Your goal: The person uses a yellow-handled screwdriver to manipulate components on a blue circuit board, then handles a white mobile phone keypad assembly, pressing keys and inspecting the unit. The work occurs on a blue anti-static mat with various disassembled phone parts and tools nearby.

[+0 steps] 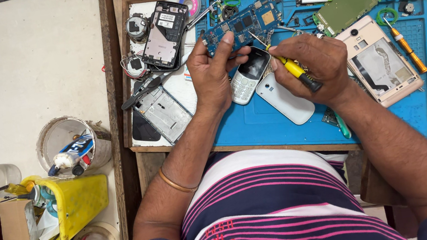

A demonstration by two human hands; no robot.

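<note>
Keypad phone [249,74]: I am watching the small silver keypad phone lying on the blue mat [260,124], tucked between both hands, with its screen end under the left thumb and its keys pointing toward the person.
Left hand [212,74]: it is curling closed around the phone's upper edge, thumb pressing on top, fingers reaching over toward the blue circuit board [244,22] just beyond the fingertips.
Right hand [311,61]: it is gripping a yellow-handled screwdriver [294,67] in a closed pinch, the tip pointing at the phone's top corner beside the left thumb.
Tip slip: I am judging that the tip could skid off the corner and scratch the screen or jab the left thumb, because the thumb is resting right next to it.
Phone shifting: only one hand is steadying it, so a hard push could slide it against the white back cover [284,100] touching its lower right side.
Lost parts: any loosened screw could roll among the clutter beyond the fingers, where the green board [349,4] is lying.
Right-side knock: the right wrist is hovering near the gold phone frame [381,62] and the orange screwdriver [407,49], and a wide elbow swing could nudge them.
Left-side clutter: the opened black phone [165,33] is lying beyond the left knuckles, near enough to get bumped.
</note>
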